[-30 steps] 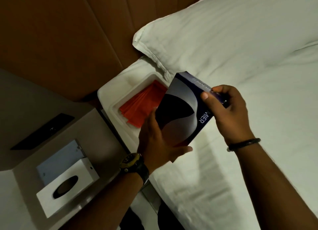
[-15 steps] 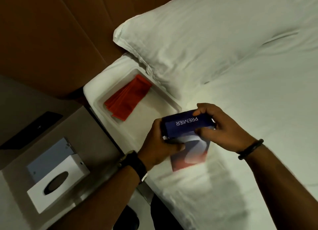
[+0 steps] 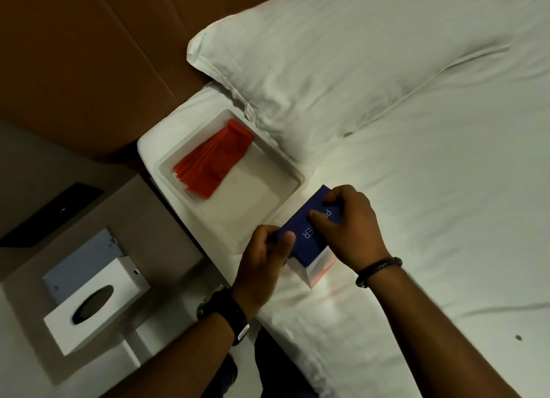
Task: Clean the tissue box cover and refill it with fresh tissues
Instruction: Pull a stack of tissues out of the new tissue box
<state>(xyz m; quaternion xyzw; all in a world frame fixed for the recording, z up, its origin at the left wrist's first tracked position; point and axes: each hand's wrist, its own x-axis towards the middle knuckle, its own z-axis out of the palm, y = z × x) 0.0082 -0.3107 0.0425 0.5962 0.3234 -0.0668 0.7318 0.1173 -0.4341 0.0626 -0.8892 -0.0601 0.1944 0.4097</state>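
Observation:
A dark blue tissue pack [image 3: 306, 234] with white lettering rests on the white bed, standing on its long side. My left hand [image 3: 265, 257] grips its near left end, thumb on top. My right hand [image 3: 351, 228] holds its upper edge, fingers pressing on the blue face and covering part of the lettering. The white tissue box cover [image 3: 95, 305], with an oval slot on top, stands on the grey bedside table at lower left, away from both hands.
A white tray [image 3: 285, 186] holding red folded cloths [image 3: 214, 159] lies on the bed corner beside the pillow [image 3: 327, 55]. A pale blue flat panel [image 3: 80, 257] and a black device [image 3: 50, 216] sit on the bedside table. Brown headboard behind.
The pack has been turned and brought lower onto the bed, its blue side face now upward. Both hands stayed on it. The camera view shifted.

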